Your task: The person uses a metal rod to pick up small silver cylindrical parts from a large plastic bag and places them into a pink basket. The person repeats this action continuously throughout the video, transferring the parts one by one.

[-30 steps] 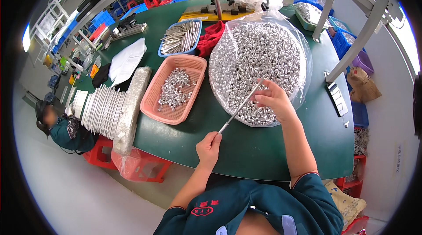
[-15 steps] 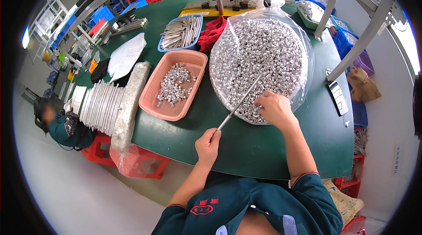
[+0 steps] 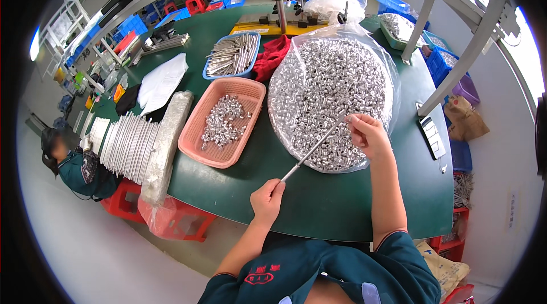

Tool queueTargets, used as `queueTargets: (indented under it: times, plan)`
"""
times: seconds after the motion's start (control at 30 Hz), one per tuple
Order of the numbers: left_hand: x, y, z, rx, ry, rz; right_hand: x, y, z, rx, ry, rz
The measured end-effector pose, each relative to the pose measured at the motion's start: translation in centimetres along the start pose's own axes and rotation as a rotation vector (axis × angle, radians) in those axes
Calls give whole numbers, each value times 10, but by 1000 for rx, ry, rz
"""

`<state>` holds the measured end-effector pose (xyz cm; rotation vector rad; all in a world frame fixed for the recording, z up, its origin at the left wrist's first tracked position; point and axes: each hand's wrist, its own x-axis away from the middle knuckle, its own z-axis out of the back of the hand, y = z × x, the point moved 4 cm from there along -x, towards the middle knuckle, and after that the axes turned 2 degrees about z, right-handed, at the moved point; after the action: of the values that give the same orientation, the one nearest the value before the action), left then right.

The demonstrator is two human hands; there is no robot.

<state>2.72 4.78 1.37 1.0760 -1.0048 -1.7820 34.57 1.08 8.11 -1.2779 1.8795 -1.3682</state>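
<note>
Fingers of the right hand (image 3: 367, 135) are now meeting the far tip of a slim, straight silver metal rod (image 3: 313, 152), right of centre in the frame; half a second ago they were dipping toward the pile, apart from it. So the work is seemingly moving from pile to tip. They are bending as in a pinch, but I cannot tell whether they are gripping the rod or a small piece. At lower centre, the left hand (image 3: 266, 200) is keeping its closed grasp on the near end, the rod slanting up and right. Beneath the tip, short shiny silver metal tubes (image 3: 342, 85) are filling a broad round container lined with clear plastic (image 3: 390, 83). Left of centre, a rectangular pink perforated plastic basket (image 3: 200, 153) is holding a smaller heap. Above it, a blue plastic tray (image 3: 256, 58) is carrying silver rods (image 3: 232, 53), a crumpled red cloth (image 3: 272, 56) lying beside it.
</note>
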Motion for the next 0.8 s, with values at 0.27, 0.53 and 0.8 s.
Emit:
queueTargets:
  times: [0.27,0.53,0.8]
  plan:
    - [-1,5,-1,-25,-36,5,-7,17,4,-374,-53,-157]
    - [0,3,1,-20,-27,32,-3,6,-4,-157,-14,-14]
    - [-1,2,-1,-42,17,-34,-8,15,-1,-259,-41,-28]
